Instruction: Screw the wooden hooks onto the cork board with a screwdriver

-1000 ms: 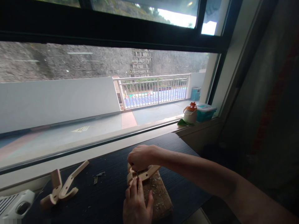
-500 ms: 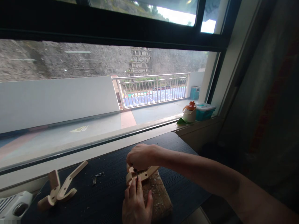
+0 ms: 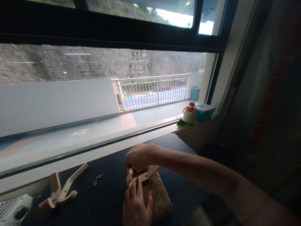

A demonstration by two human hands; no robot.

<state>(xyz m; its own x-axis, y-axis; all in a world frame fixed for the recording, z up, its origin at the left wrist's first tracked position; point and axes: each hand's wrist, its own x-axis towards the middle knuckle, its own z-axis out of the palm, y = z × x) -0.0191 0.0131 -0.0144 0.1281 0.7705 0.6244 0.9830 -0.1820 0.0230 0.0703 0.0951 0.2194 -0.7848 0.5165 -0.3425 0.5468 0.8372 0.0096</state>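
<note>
- The light wooden piece (image 3: 150,171) lies between the two hands, on top of a worn block (image 3: 158,194), and this block lies on the dark counter (image 3: 105,201).
- The right hand (image 3: 137,157) is closed to a fist just above the piece. It grips a small dark tool (image 3: 135,173), of which only a short bit shows, so I cannot tell its kind.
- The left hand (image 3: 136,205) has its fingers stretched and close together. The fingertips press flat on the near end of the piece.
- To my judgement the work on this piece is in the middle, because both hands are busy on it.
- Well to the left of the hands, a similar wooden piece (image 3: 62,191) lies alone and looks finished.
- Between it and the hands lie some loose dark screws (image 3: 97,179), it seems not yet used.
- Far left, at the counter edge, is a white device (image 3: 14,210).
- Beyond the right hand, on the window sill (image 3: 145,133), stand a bottle (image 3: 189,114) and a teal box (image 3: 204,112). Nothing stands in the way.
</note>
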